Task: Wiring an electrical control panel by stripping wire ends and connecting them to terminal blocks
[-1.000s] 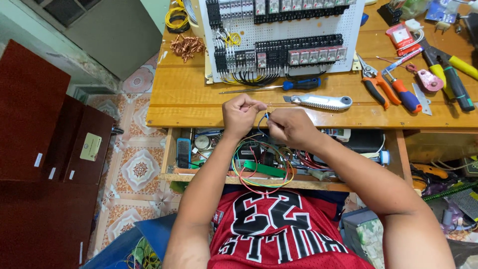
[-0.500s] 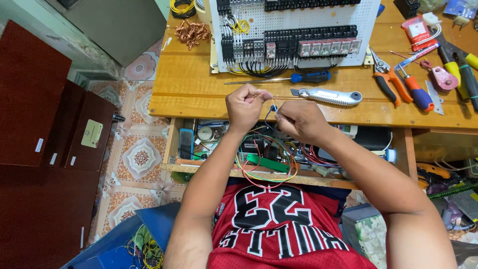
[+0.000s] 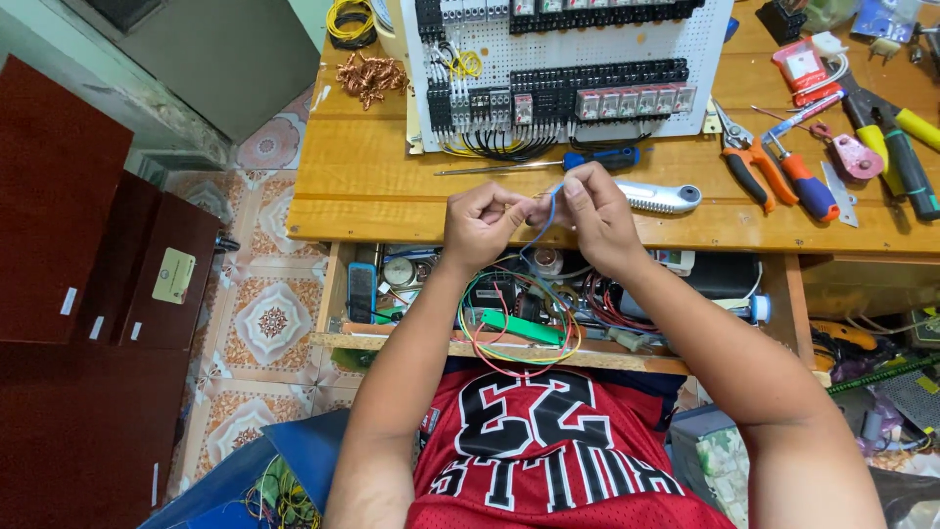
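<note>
Both hands meet above the worktop [image 3: 392,186] edge. The left hand [image 3: 480,223] and right hand [image 3: 595,211] pinch a thin blue wire [image 3: 544,217] between them.

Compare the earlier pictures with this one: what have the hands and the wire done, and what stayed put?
Both hands, left hand and right hand, have risen slightly toward the panel, still pinching the blue wire between them. Nothing was let go. The screwdriver, utility knife and wooden table stayed put.
</note>
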